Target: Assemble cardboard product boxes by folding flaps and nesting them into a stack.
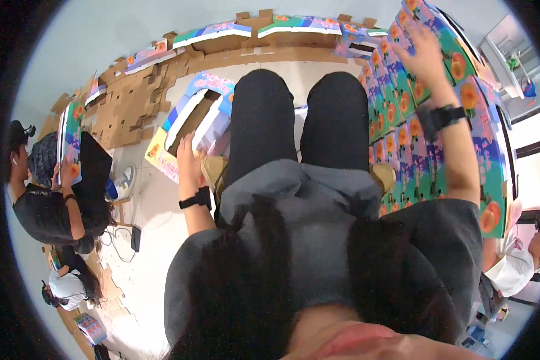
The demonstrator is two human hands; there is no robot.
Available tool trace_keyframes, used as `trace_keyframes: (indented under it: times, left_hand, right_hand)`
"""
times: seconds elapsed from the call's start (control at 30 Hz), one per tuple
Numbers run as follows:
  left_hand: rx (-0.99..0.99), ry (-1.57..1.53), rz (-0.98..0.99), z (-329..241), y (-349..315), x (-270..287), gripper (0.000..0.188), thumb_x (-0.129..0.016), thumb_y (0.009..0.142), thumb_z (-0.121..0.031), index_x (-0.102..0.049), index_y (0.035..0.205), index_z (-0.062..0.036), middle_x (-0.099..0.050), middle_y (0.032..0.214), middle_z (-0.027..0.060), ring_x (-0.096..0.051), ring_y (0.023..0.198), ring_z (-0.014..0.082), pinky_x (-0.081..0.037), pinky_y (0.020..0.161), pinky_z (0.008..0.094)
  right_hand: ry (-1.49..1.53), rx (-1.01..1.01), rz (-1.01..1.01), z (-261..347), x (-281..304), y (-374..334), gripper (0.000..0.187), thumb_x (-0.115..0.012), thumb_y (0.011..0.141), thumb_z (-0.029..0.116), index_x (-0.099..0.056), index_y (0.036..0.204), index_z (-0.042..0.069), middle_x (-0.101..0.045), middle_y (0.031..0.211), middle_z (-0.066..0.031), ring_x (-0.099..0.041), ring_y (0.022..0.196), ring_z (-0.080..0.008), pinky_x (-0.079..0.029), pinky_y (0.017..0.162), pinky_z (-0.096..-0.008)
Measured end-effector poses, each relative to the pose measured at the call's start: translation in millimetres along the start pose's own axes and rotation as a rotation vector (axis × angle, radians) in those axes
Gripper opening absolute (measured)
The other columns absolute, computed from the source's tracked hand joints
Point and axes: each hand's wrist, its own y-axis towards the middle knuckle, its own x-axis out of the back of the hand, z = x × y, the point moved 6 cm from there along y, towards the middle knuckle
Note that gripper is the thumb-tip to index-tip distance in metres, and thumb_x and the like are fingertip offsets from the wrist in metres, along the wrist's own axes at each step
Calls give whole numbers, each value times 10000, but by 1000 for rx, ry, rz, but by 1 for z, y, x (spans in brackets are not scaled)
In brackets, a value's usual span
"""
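Observation:
Beside my left knee is a fruit carton (pixel 169 125), printed pink, blue and yellow, with a long cut-out in its face. My left hand (pixel 189 159) grips its near edge, fingers lying over the printed side. On the right my right hand (pixel 423 54) is raised with fingers spread, at the upper part of a tall stack of folded fruit cartons (pixel 402 150). Nothing shows in that hand; whether its fingertips touch the stack I cannot tell. Both wrists wear a black band.
Brown cardboard sheets (pixel 123 114) cover the floor at the far left. Along the far wall stand several printed cartons (pixel 300 25). At left a seated person (pixel 54 210) holds a carton; another (pixel 72 285) sits behind. A person in white (pixel 513 270) is at right. A cable (pixel 121 249) lies on the floor.

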Motion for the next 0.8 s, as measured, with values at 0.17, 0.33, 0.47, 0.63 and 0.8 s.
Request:
trace_keyframes:
  times: [0.17, 0.33, 0.47, 0.63, 0.8]
  left_hand:
    - [-84, -207, -77, 15, 15, 21, 465, -631, 888, -57, -544, 1343, -16, -610, 1295, 215, -581, 1216, 350, -455, 1032, 395]
    - [-19, -280, -90, -5, 23, 35, 469, -651, 883, -46, -546, 1339, -12, -634, 1241, 199, -608, 1180, 305, -462, 1019, 382]
    - [-19, -272, -69, 4, 14, 39, 499, -669, 904, -109, -524, 1377, -47, -639, 1256, 172, -583, 1216, 270, -437, 1037, 382]
    - [29, -267, -54, 24, 9, 23, 516, -690, 887, -98, -527, 1373, -41, -640, 1249, 177, -596, 1193, 269, -449, 1026, 377]
    - [122, -249, -14, 43, -1, 9, 535, -696, 887, -95, -512, 1386, -37, -631, 1264, 169, -587, 1205, 263, -448, 1035, 375]
  right_hand:
    - [438, 466, 201, 222, 40, -86, 584, -740, 782, 406, -635, 1269, 102, -476, 1439, -219, -439, 1345, -383, -312, 1136, -537]
    - [432, 603, 382, 242, -14, -174, 628, -669, 819, 476, -588, 1325, 114, -462, 1466, -193, -382, 1408, -353, -220, 1184, -553]
    - [392, 124, 220, 118, -22, -122, 617, -642, 846, 440, -563, 1338, 75, -548, 1381, -206, -491, 1309, -380, -365, 1096, -488]
    - [-51, -621, 819, -37, -94, -194, 502, -636, 882, 301, -568, 1298, 27, -671, 1165, -225, -641, 1093, -381, -519, 927, -460]
    - [418, -424, 325, 55, -57, -158, 684, -684, 868, 385, -473, 1426, 51, -472, 1449, -244, -421, 1363, -412, -340, 1132, -471]
